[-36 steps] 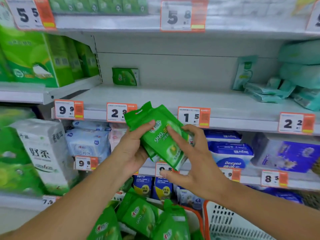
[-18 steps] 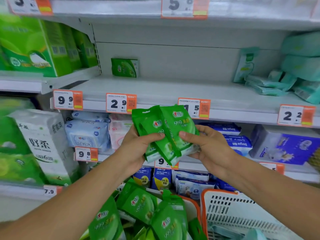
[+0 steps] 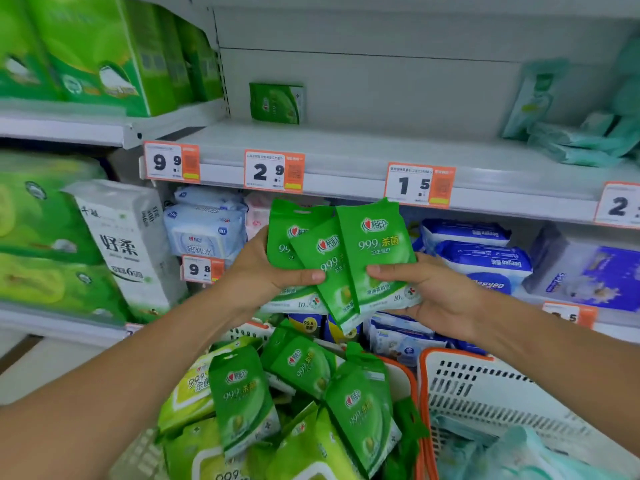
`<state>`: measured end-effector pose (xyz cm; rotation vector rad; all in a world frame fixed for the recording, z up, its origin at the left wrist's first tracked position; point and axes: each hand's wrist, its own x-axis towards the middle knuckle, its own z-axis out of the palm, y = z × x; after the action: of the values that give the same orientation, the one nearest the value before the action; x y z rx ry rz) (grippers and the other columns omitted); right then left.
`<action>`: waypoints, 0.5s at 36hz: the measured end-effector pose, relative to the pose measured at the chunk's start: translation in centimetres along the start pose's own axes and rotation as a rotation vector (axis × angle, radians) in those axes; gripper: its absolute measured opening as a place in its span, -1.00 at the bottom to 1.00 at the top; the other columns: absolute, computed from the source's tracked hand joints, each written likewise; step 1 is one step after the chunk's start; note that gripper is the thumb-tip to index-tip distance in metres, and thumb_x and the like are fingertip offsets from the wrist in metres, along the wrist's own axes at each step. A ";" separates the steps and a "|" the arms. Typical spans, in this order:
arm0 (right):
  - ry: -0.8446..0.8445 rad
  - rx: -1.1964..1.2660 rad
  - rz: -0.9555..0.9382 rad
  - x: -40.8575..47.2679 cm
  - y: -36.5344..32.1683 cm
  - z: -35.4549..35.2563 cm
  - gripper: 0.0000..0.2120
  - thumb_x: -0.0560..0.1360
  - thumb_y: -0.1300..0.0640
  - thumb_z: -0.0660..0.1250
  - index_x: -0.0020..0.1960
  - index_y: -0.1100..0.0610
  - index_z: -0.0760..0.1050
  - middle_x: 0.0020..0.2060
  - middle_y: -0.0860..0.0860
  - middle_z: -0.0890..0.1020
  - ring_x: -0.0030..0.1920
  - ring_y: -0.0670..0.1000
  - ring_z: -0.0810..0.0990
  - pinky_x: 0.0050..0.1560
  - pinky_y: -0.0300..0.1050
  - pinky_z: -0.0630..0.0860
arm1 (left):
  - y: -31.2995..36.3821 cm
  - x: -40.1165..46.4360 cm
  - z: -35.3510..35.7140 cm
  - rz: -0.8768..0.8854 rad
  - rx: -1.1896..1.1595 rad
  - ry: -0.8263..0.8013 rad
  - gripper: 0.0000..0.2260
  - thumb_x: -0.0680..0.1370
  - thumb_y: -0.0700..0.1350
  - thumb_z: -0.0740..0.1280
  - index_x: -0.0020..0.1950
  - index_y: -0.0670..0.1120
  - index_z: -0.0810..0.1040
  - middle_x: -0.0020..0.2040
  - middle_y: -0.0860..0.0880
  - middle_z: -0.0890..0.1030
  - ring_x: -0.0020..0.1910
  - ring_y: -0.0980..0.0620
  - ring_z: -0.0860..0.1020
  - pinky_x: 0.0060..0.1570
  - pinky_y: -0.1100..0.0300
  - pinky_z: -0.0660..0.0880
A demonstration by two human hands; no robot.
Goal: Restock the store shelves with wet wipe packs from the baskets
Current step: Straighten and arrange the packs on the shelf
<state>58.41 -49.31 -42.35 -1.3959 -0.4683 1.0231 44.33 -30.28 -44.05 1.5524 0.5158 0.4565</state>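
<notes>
Green wet wipe packs (image 3: pixel 341 261), three of them fanned and overlapping, sit clamped between my two hands just below the 1.5 price tag (image 3: pixel 419 184). My left hand (image 3: pixel 266 271) wraps the leftmost pack from behind, thumb pressed across its front. My right hand (image 3: pixel 436 292) cups the rightmost pack from beneath, thumb laid across its lower face. Up and left of that tag, the grey shelf (image 3: pixel 363 150) is mostly bare; one green pack (image 3: pixel 276 103) stands upright at its back wall, above the 2.9 tag (image 3: pixel 273 170). Pale teal packs (image 3: pixel 585 140) lie heaped up and right of the 1.5 tag. Well below it, a basket (image 3: pixel 414 386) with an orange rim is heaped with more green packs (image 3: pixel 242 393), and just to its right a white basket (image 3: pixel 485 386) holds a few teal ones.
</notes>
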 end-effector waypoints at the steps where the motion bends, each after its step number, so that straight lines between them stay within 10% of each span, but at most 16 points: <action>1: 0.007 0.007 0.013 0.2 0.4 0.0 -0.56 0.31 0.21 0.47 0.20 0.17 0.63 0.13 0.12 0.70 0.13 0.09 0.68 0.22 0.05 0.57 | -0.3 -0.2 -0.9 -0.023 0.015 -0.020 -0.24 0.14 -0.23 0.63 0.31 -0.06 0.47 0.11 -0.02 0.70 0.11 0.01 0.67 0.10 0.13 0.59; 7: 0.035 -0.015 0.149 1.4 2.9 -0.1 -0.49 0.32 0.13 0.46 0.26 0.21 0.60 0.14 0.14 0.69 0.20 0.16 0.64 0.39 0.14 0.43 | -2.5 -1.8 -6.4 -0.199 0.144 0.001 -0.39 0.37 -0.44 0.49 0.36 -0.11 0.46 0.13 -0.10 0.69 0.15 -0.11 0.64 0.23 -0.01 0.53; 12: -0.090 -0.062 0.279 3.0 5.1 1.5 -0.73 0.40 0.17 0.39 0.08 0.18 0.66 -0.07 0.12 0.74 -0.16 0.08 0.73 -0.26 -0.07 0.67 | -5.2 -3.7 -8.8 -0.456 0.079 -0.154 -0.77 0.57 -0.32 0.33 0.21 -0.18 0.59 0.10 -0.15 0.69 0.00 -0.08 0.69 0.12 0.01 0.59; 14: -0.123 -0.180 0.344 3.9 6.8 2.3 -0.62 0.42 0.15 0.43 0.22 0.22 0.62 0.09 0.18 0.70 0.08 0.16 0.68 0.05 0.04 0.66 | -7.3 -3.9 -8.9 -0.541 0.088 -0.221 -0.80 0.60 -0.25 0.31 0.22 -0.16 0.57 0.12 -0.11 0.69 0.02 -0.03 0.69 0.16 0.03 0.58; 18: -0.084 -0.721 0.340 5.1 11.2 4.2 -0.42 0.44 -0.03 0.53 0.26 0.34 0.47 -0.07 0.06 0.59 -0.12 0.06 0.64 -0.21 -0.06 0.65 | -12.6 -4.2 -8.0 -0.545 0.631 -0.281 -0.62 0.55 -0.09 0.44 0.32 -0.15 0.48 0.18 -0.04 0.62 0.13 -0.03 0.60 0.08 0.12 0.55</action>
<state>54.23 -44.32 -53.61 -2.1317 -0.7220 1.2529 35.69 -25.86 -56.20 1.9336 0.8794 -0.3783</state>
